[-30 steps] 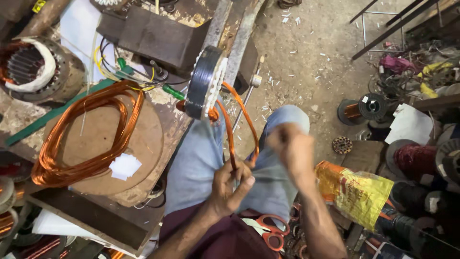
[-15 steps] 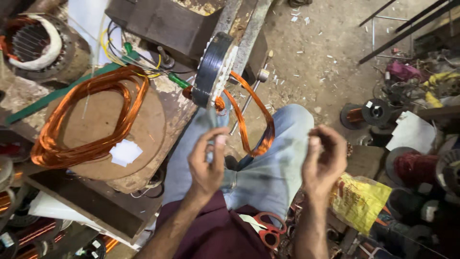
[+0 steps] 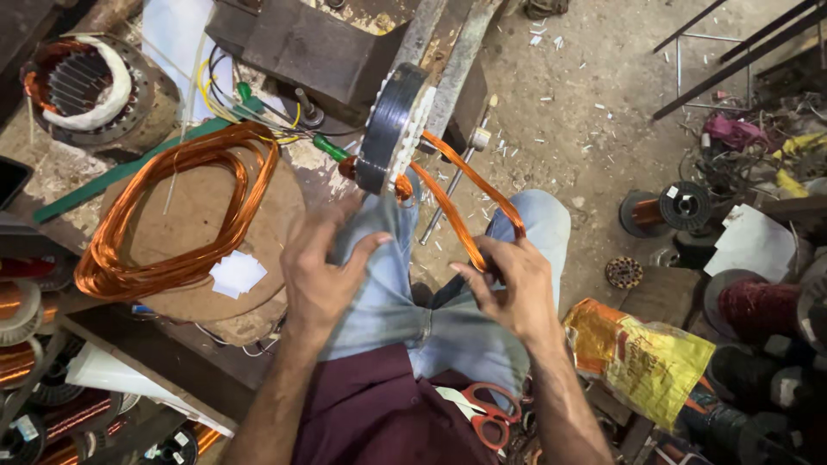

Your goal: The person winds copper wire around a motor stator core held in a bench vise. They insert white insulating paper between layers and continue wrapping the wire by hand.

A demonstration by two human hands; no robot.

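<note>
Right grip point(image 3: 508, 288) clenched on copper coil loop point(image 3: 457, 215); left grip point(image 3: 323, 267) released, fingers spread.

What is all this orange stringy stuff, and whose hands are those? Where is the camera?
The camera sits on a person's head and looks down, so you see that person's own two bare hands and their knees in blue jeans. The orange stuff is shiny copper wire. The right hand grips a loop of copper wire that comes out of a dark round winding wheel in front. The left hand is open with fingers spread, just below that wheel, holding nothing. To the left, a big coil of copper wire lies on a brown round board. Red scissors lie in the lap, and a yellow bag sits to the right.
</note>
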